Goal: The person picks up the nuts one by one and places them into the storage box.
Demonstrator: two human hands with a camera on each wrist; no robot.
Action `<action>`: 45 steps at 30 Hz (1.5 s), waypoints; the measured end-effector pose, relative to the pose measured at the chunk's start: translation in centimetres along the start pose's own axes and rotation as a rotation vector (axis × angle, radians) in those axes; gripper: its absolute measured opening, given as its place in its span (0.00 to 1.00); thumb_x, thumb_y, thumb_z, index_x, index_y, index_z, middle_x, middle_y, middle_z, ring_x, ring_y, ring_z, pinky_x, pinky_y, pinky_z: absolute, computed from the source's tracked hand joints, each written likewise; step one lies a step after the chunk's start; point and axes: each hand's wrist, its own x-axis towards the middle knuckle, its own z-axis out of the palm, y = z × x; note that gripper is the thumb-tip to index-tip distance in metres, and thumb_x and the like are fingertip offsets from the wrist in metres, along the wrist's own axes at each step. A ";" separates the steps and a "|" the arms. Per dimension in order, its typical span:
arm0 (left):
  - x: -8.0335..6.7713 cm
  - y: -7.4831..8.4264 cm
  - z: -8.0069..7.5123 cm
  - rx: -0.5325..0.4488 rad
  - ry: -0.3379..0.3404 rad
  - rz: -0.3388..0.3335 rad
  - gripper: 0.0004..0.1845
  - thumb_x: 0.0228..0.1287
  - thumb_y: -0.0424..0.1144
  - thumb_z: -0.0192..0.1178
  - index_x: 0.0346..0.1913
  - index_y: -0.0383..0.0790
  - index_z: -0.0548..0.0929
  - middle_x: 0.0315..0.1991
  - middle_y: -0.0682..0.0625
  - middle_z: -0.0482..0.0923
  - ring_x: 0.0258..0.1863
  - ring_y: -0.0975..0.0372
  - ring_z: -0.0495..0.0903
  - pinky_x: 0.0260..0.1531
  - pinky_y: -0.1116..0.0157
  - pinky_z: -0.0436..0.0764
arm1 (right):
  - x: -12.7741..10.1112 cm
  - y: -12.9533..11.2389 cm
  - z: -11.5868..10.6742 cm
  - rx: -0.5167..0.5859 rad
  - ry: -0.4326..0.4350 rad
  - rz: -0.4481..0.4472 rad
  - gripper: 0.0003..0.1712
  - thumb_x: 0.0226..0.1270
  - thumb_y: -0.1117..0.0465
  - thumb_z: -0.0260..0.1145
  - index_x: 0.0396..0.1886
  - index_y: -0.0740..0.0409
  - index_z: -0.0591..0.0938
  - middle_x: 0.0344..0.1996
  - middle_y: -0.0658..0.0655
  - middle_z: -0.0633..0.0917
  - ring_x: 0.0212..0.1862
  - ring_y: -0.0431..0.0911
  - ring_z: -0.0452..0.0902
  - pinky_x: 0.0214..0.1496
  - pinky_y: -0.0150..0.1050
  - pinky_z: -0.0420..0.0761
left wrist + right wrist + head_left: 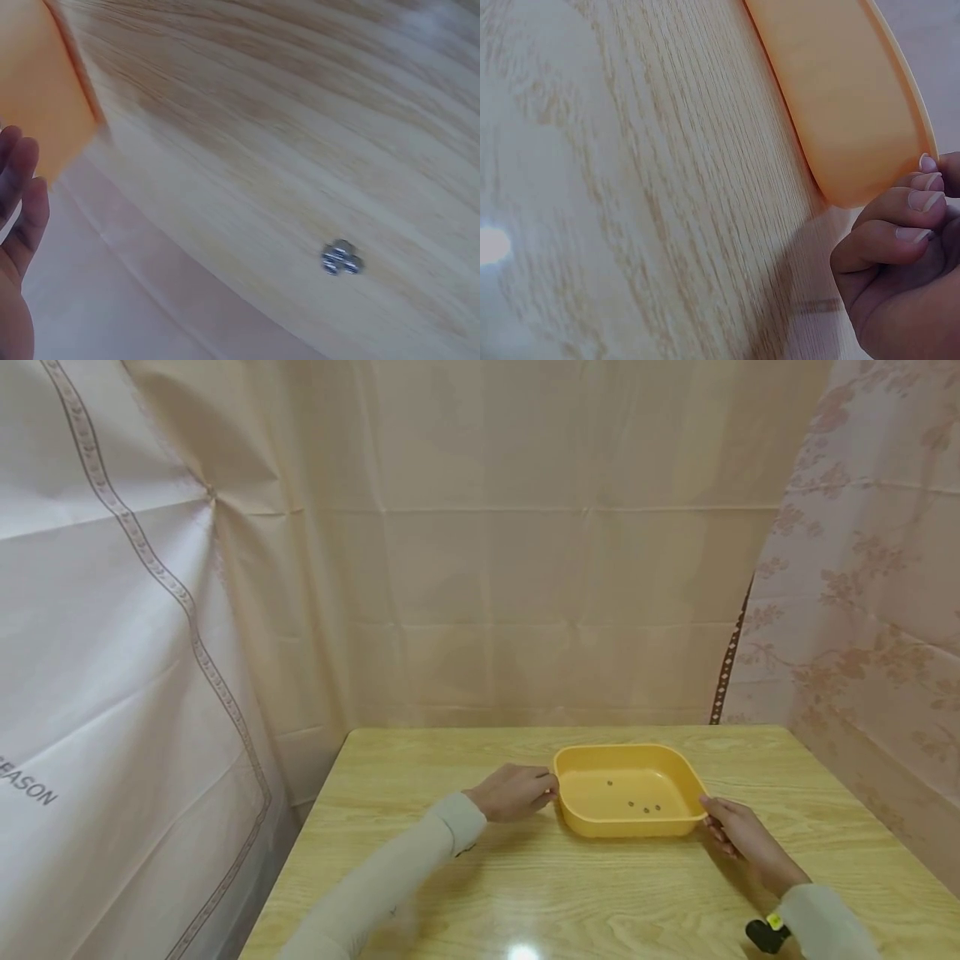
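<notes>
A shallow yellow tray [626, 827] stands on the wooden table [585, 893], with several small dark bits [645, 808] on its floor. My left hand [517, 792] lies at the tray's left rim with its fingertips against it. In the left wrist view its fingers [21, 217] look relaxed beside the orange tray [41, 97]. My right hand [738, 835] is at the near right corner. There its curled fingers [900, 225] hook onto the rim of the tray [840, 105].
A small cluster of metal pieces [341, 259] lies on the table near my left arm. A black device [765, 935] sits at my right wrist. Pale curtains [525, 568] close in the table at the back and on both sides.
</notes>
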 end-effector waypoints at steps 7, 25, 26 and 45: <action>-1.5 -0.7 0.4 0.023 -0.073 -0.048 0.04 0.78 0.41 0.58 0.43 0.49 0.82 0.36 0.58 0.78 0.28 0.72 0.71 0.27 0.78 0.69 | 0.2 0.3 -0.1 -0.015 0.005 -0.008 0.30 0.84 0.38 0.45 0.36 0.61 0.71 0.24 0.49 0.69 0.22 0.39 0.63 0.25 0.33 0.70; -5.1 -1.9 0.5 0.039 -0.140 -0.127 0.07 0.76 0.43 0.61 0.47 0.47 0.87 0.39 0.56 0.82 0.33 0.70 0.80 0.32 0.74 0.78 | 0.2 0.5 0.0 -0.007 0.000 -0.009 0.30 0.83 0.37 0.46 0.35 0.60 0.71 0.23 0.49 0.69 0.22 0.39 0.62 0.25 0.33 0.70; -5.4 -2.0 0.5 0.034 -0.139 -0.130 0.07 0.76 0.43 0.61 0.47 0.46 0.87 0.39 0.56 0.82 0.33 0.70 0.80 0.32 0.74 0.78 | 0.2 0.5 0.0 -0.006 -0.003 -0.010 0.30 0.83 0.37 0.46 0.35 0.60 0.71 0.23 0.49 0.69 0.22 0.39 0.62 0.25 0.33 0.70; -10.6 -3.9 0.2 -0.003 -0.082 -0.227 0.07 0.76 0.41 0.62 0.47 0.43 0.86 0.43 0.53 0.84 0.34 0.68 0.82 0.35 0.72 0.81 | 0.3 0.5 -0.1 -0.009 -0.011 -0.012 0.30 0.84 0.38 0.46 0.33 0.58 0.70 0.22 0.49 0.69 0.20 0.39 0.62 0.24 0.34 0.70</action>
